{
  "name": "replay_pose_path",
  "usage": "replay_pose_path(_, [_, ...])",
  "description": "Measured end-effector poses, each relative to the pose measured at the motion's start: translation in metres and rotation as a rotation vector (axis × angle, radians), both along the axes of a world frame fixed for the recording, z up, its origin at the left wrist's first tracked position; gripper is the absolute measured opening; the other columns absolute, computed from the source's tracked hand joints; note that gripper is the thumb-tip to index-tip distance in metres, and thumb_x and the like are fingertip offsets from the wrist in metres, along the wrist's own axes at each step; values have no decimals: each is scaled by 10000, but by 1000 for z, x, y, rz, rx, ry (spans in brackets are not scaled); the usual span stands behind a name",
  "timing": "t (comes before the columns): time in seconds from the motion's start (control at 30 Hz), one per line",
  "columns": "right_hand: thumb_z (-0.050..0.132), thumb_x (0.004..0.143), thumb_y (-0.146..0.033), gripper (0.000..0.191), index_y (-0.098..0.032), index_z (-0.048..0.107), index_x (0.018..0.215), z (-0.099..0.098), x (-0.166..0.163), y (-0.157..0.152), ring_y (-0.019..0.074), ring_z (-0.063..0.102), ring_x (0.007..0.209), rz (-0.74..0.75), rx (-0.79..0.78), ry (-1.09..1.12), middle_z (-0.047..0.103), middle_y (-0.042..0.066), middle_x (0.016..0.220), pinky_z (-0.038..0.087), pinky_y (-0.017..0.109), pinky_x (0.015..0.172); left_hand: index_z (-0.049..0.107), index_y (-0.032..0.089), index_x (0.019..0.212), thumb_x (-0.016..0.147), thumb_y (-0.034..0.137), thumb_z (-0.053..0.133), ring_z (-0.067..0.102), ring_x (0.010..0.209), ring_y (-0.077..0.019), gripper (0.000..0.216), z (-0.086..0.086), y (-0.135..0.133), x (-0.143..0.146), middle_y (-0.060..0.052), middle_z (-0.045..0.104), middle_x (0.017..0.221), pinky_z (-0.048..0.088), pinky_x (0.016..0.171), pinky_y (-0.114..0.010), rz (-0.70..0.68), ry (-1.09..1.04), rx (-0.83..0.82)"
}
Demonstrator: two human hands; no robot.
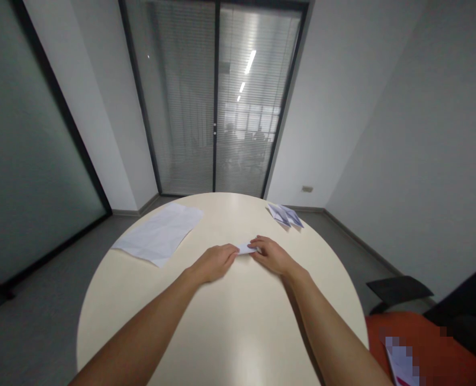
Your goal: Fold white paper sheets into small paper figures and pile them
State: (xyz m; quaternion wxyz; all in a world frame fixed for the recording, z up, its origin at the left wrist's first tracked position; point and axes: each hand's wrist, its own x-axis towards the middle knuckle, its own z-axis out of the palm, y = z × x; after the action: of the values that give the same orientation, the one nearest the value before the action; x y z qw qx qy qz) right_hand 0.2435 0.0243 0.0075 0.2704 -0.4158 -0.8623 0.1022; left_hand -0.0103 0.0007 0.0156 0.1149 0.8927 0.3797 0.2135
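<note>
A small folded piece of white paper [246, 249] is held between my two hands, just above or on the tabletop. My left hand [218, 261] pinches its left end with the fingers closed. At its right end, my right hand [273, 254] grips the paper between thumb and fingers. Parts of the paper are hidden beneath the fingertips, so its full shape cannot be made out.
The round cream table [222, 332] bears a large creased white sheet [161, 233] at left and folded paper pieces [285, 215] near the far right edge. An orange chair [426, 343] with a black armrest [400, 289] stands at right. Behind is a glass door [214, 107] with blinds.
</note>
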Motion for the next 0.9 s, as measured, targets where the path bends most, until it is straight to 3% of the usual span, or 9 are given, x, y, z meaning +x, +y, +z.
replay_pose_path(0.17, [576,915,-244,214,-218,755,1029,5,1,1,243,656,1051,-58,49,-25,755,74,1018,468,368,979,683,231,1115,942,244,493,675,989,-199,257,7,-3,0,-34,728,1124,484,885,-287,148,16,6])
replay_pose_path(0.33, [553,960,-310,215,-215,746,947,13,-1,-2,228,660,951,-119,65,-46,749,63,931,459,323,902,701,246,1023,928,277,534,677,964,-195,195,9,0,-1,-17,745,1025,476,840,-277,245,20,24])
replay_pose_path(0.57, [637,909,-402,256,-195,740,1019,11,1,0,249,660,954,-209,45,-46,756,90,1020,458,338,875,699,258,1032,980,338,488,685,924,-200,231,7,5,-4,-24,754,999,456,766,-271,378,-12,18])
replay_pose_path(0.77, [549,948,-394,269,-212,731,1026,9,3,1,237,681,882,-236,-69,52,762,77,1014,477,322,786,681,247,945,941,403,587,689,902,-197,182,-2,15,-8,-26,750,985,448,730,-267,520,-130,-48])
replay_pose_path(0.9, [516,954,-376,296,-205,736,1053,10,4,0,246,686,906,-234,-113,104,762,85,1050,482,328,800,654,257,990,901,374,659,694,971,-201,147,-7,20,-11,-21,750,1039,460,770,-271,569,-178,-106])
